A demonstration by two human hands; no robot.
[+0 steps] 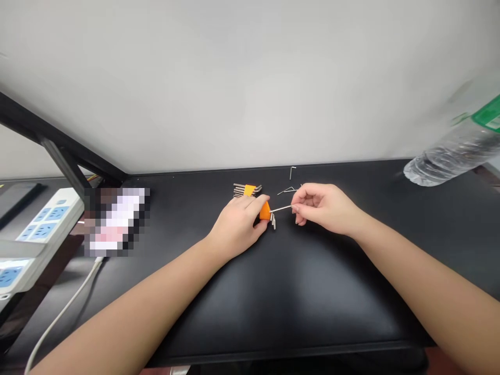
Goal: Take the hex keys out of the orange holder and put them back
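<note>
My left hand (241, 221) is closed around an orange hex key holder (265, 211) that rests on the black table top (281, 281). Short ends of several keys stick out below it. My right hand (320, 207) pinches a thin hex key (280, 209) whose other end sits at the holder. A second orange holder (247, 190) with several keys lies just behind my left hand. Two loose thin keys (289, 189) lie behind my right hand, and another loose key (292, 171) stands near the wall.
A clear plastic water bottle (449, 156) lies at the far right. White power strips (37, 224) with a white cable (66, 307) sit at the left. A blurred-out item (115, 221) lies left of centre. A white wall rises behind the table.
</note>
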